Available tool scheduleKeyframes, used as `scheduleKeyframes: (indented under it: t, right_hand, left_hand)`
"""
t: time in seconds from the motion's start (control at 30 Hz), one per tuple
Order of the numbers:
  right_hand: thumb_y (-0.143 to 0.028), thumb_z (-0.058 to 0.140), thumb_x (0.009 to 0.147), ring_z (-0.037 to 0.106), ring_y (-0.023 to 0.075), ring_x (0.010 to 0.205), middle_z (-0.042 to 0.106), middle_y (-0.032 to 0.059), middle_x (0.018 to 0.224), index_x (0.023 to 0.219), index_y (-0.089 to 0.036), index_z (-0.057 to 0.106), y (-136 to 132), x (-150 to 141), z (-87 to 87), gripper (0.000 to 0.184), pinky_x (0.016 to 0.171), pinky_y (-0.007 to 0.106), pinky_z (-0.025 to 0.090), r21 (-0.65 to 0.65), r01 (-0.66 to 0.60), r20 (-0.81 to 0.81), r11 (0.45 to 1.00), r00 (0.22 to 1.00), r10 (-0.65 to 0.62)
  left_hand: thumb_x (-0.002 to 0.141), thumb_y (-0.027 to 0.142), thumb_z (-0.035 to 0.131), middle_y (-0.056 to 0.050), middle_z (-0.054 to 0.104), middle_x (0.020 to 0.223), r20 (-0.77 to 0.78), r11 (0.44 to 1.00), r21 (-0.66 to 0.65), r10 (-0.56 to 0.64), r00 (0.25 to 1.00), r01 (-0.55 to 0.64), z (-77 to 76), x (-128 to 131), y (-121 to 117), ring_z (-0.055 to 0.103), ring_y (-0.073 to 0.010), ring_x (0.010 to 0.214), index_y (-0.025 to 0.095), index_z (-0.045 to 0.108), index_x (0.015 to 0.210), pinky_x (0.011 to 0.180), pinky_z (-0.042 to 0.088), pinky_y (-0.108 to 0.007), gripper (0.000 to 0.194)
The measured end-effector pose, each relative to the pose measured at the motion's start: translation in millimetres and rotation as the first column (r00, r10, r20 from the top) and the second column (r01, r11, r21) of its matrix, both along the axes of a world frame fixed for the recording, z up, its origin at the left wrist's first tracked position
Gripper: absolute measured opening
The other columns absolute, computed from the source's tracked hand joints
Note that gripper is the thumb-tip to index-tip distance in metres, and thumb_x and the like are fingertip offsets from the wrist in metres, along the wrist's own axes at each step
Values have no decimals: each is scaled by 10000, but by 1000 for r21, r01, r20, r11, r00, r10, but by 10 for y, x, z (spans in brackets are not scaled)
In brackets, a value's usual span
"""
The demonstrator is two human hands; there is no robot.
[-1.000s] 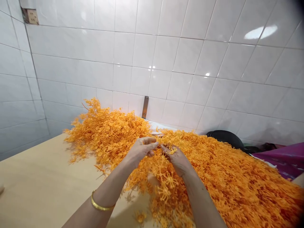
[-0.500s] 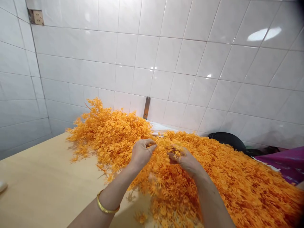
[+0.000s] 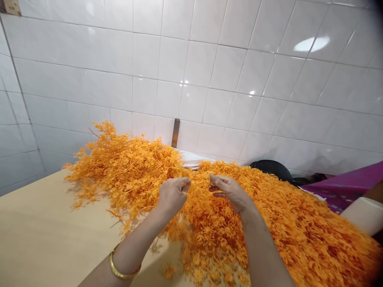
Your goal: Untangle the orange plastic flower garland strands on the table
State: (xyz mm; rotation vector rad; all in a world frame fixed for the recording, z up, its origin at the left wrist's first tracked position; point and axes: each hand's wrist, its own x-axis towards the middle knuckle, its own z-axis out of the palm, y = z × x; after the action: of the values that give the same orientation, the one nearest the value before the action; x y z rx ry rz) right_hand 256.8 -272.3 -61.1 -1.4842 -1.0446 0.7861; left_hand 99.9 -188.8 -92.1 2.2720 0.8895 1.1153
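Observation:
Orange artificial flower sprigs with thin stems make up everything my hands work among. My left hand [image 3: 174,195], with a gold bangle on its wrist, is closed in a pinch around a thin orange stem at the edge of the left pile [image 3: 131,167]. Across a small gap, my right hand [image 3: 230,191] faces it, thumb and forefinger closing on the sprig's other end; its lower fingers are loosely curled. The sprig blends into the flowers behind it, so its outline is hard to make out. Below both hands lie more loose orange flower heads [image 3: 215,239].
A large orange heap [image 3: 299,215] covers the right of the pale wooden table [image 3: 44,223]. Behind it are black round items [image 3: 273,169], a purple sheet [image 3: 344,185] and a white cloth [image 3: 193,157]. A metal strip [image 3: 175,132] is fixed to the tiled wall [image 3: 203,59].
My right hand no longer has the cluster of flower heads over its fingers, which now show plainly. The view has turned slightly right, bringing a pale object in at the right edge.

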Motion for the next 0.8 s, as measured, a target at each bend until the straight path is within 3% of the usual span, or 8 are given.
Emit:
scheduleKeyframes:
  t: [0.2,0.33,0.47,0.6,0.63,0.67,0.7,0.8]
  right_hand:
    - [-404,654,589,470,87,597,521,-26,618,646,-157,562,33,11,-64,270,619,238,348,105,-105,14,989,995,104]
    - [-407,670,547,467,84,539,484,-43,540,574,-166,499,132,7,-114,296,577,233,370,229,178,-162,957,976,-143]
    - [-365,655,546,479,82,505,452,-55,511,576,-184,454,139,138,-112,272,545,232,413,296,461,-380,836,860,-340]
    - [-338,541,645,492,83,471,426,-71,503,634,-208,405,-70,476,-36,189,520,249,430,303,778,-520,551,619,-588]
    - [-328,531,647,502,85,475,442,-70,522,645,-211,396,-118,539,-18,179,523,255,434,311,798,-530,516,596,-603]
    - [-314,536,634,517,89,487,473,-62,549,656,-213,392,-148,570,-6,178,530,261,438,320,787,-527,528,611,-591]
    - [-297,550,613,528,94,499,501,-54,573,674,-215,396,-156,567,-1,185,540,267,442,327,750,-514,575,652,-558]
    - [-237,603,545,529,101,508,541,-43,586,753,-220,446,-61,385,-17,261,554,270,445,305,552,-449,776,802,-395]
  left_hand:
    - [697,229,477,-35,615,636,-107,999,40,-10,994,15,25,-11,4,524,-153,604,216,646,717,531,293,-216,171]
    - [680,212,474,-21,546,518,-197,997,30,-57,979,64,37,-15,-15,477,-139,517,204,620,621,481,250,-214,157]
    - [629,108,434,-3,495,481,-300,988,97,-87,950,121,59,-46,0,421,-121,465,199,573,561,456,196,-219,180]
    - [589,83,429,-13,527,510,-333,992,123,20,943,22,79,-119,108,453,-133,502,190,554,523,469,208,-221,177]
    - [606,105,437,-19,547,530,-319,994,105,24,948,10,80,-130,128,469,-137,518,192,568,541,474,221,-220,170]
    - [625,131,443,-24,566,553,-305,996,84,12,952,14,79,-134,139,484,-142,535,194,583,562,479,234,-218,166]
    - [640,155,447,-30,581,574,-294,997,66,-9,956,30,76,-131,140,496,-147,550,196,594,581,482,245,-217,164]
    - [657,185,452,-38,601,600,-297,995,44,-71,952,88,57,-96,104,511,-155,566,199,612,604,485,260,-219,169]
